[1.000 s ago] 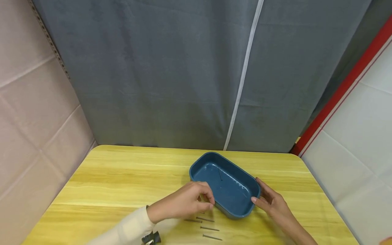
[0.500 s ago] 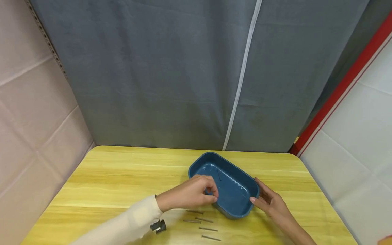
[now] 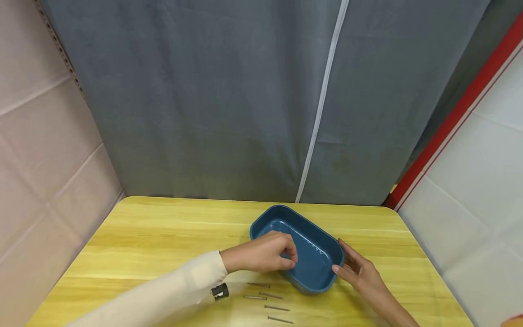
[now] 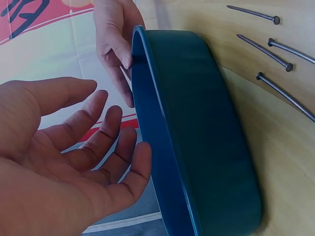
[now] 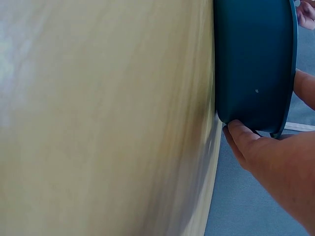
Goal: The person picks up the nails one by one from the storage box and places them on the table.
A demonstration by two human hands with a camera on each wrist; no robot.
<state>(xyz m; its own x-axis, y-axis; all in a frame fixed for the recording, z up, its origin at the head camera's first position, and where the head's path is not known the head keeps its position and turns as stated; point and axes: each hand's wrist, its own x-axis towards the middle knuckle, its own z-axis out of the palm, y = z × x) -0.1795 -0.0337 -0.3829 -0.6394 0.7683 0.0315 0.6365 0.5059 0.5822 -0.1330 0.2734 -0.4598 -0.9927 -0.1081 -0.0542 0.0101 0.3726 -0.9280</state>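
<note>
A dark blue rectangular plastic box (image 3: 312, 271) stands on the wooden table. My left hand (image 3: 265, 252) hovers over its near left side; in the left wrist view the fingers (image 4: 93, 115) are loosely bent, apart from the thumb, and nothing lies between them. My right hand (image 3: 363, 274) grips the right end of the box, thumb at the rim and fingers around the corner, as the right wrist view of that hand (image 5: 280, 157) also shows. Several metal nails (image 3: 277, 308) lie in front of the box. My left hand hides part of the box's inside.
The yellow wood-grain table (image 3: 163, 236) ends at a grey curtain (image 3: 212, 100) behind. Pale panels (image 3: 49, 136) rise on the left, and a white one with a red strip (image 3: 461, 106) on the right. A black device (image 3: 219, 291) hangs under the left wrist.
My left hand has moved up and right, from beside the nails to above the box. The right hand keeps its hold on the box, which has stayed in place.
</note>
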